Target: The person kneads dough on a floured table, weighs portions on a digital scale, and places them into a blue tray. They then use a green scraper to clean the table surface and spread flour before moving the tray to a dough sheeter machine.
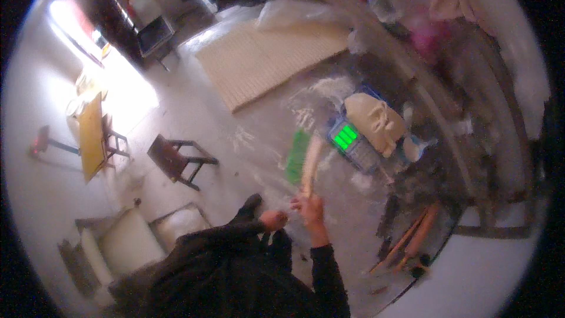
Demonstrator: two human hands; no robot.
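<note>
Beside the green piece (296, 158), the pale strip (311, 166) points lengthwise mostly forward.

Two bare hands show, one left hand (273, 220) and one right hand (312, 207), with one long pale bundle (311, 162), one green block (297, 156) and one device (366, 160) with one lit display (345, 138). There are one beige sack (368, 116), one mat (265, 65), one dark stool (166, 158), one yellow-topped stand (92, 137) and one pink bundle (429, 41). Scattered pale strips (304, 118) are too blurred to count.
</note>
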